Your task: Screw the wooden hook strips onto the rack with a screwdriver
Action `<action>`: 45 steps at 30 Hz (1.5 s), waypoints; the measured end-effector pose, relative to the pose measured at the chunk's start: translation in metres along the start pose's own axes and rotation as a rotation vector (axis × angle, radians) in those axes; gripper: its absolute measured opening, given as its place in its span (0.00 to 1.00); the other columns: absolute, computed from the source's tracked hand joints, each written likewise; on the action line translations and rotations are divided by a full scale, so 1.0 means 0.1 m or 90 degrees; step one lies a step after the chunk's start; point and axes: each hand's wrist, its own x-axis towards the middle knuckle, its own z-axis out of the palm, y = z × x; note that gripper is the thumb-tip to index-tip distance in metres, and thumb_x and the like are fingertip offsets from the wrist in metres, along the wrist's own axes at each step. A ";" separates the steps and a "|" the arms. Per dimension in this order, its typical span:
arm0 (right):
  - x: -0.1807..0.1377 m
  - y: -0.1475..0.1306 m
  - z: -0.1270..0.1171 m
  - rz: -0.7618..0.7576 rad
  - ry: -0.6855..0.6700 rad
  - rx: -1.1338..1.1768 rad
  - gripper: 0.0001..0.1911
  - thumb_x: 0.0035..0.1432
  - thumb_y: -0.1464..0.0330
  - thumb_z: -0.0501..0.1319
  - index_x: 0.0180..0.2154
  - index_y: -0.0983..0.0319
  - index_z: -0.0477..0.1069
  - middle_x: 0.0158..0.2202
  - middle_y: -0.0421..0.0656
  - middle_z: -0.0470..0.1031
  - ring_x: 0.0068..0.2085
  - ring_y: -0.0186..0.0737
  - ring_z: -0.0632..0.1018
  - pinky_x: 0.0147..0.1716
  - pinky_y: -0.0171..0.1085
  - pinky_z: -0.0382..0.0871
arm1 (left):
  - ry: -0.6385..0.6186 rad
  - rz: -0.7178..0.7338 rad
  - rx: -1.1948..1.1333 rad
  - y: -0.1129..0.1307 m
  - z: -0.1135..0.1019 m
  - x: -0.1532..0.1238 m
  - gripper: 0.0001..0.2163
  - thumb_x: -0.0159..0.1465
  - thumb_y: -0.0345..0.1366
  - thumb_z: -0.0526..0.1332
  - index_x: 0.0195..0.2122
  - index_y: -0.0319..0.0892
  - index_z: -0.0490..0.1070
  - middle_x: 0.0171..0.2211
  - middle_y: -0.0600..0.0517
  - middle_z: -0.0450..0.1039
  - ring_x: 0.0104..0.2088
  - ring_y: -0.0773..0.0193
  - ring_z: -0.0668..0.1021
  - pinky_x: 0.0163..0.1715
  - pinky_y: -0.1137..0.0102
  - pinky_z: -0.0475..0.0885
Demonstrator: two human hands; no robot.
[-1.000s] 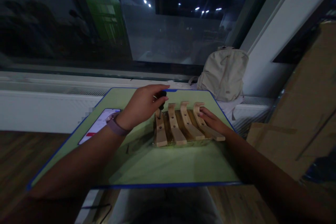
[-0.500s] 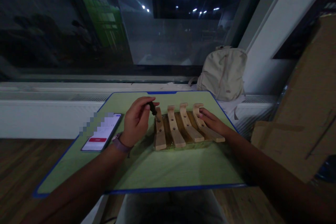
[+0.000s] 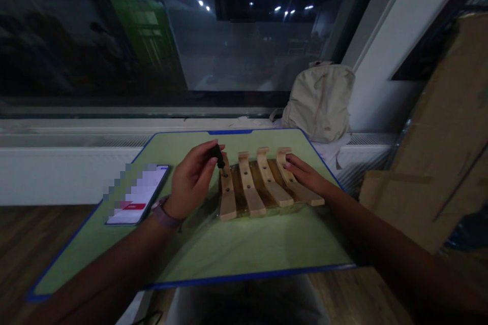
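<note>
A dark-handled screwdriver (image 3: pixel 219 155) is pinched in my left hand (image 3: pixel 193 172). Its tip meets the upper hole of the leftmost wooden hook (image 3: pixel 227 198). Several such curved hooks with flared lower ends lie side by side across a brownish, shiny board (image 3: pixel 238 190), each with two dark holes or screws where I can see them. My right hand (image 3: pixel 305 172) holds the upper part of the rightmost wooden hook (image 3: pixel 307 195), fingers around its curved end; the thumb's exact contact is hard to make out.
The board lies on a pale green table (image 3: pixel 229 249) with a blue edge. A phone (image 3: pixel 139 198) with a lit screen is left of my left wrist. Behind the table's far right corner stands a beige backpack (image 3: pixel 320 101) by the window. Cardboard (image 3: pixel 430 147) leans at the right.
The view has shifted slightly, moving the table and hooks a little left in the picture. The screwdriver stays at the same hole, its handle slightly more upright. My right hand keeps its place.
</note>
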 end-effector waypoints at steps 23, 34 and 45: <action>-0.07 -0.05 0.10 0.019 0.041 -0.005 0.15 0.64 0.53 0.55 0.43 0.55 0.72 0.45 0.44 0.78 0.51 0.52 0.75 0.56 0.52 0.68 | 0.057 0.057 0.119 -0.01 -0.02 0.09 0.13 0.66 0.34 0.63 0.52 0.47 0.73 0.46 0.48 0.72 0.46 0.63 0.79 0.43 0.68 0.80; -0.06 -0.07 0.09 0.001 0.039 -0.039 0.14 0.64 0.54 0.54 0.40 0.55 0.71 0.42 0.44 0.79 0.49 0.51 0.76 0.53 0.49 0.71 | 0.071 0.079 0.194 0.04 -0.03 0.08 0.13 0.66 0.33 0.63 0.51 0.48 0.74 0.42 0.51 0.73 0.43 0.65 0.77 0.40 0.70 0.77; -0.08 -0.15 0.07 0.014 0.027 -0.037 0.13 0.65 0.54 0.54 0.39 0.55 0.68 0.41 0.43 0.77 0.47 0.49 0.75 0.53 0.49 0.69 | 0.082 0.092 0.213 0.02 -0.02 0.08 0.13 0.67 0.34 0.63 0.52 0.49 0.74 0.42 0.50 0.74 0.42 0.63 0.77 0.39 0.68 0.77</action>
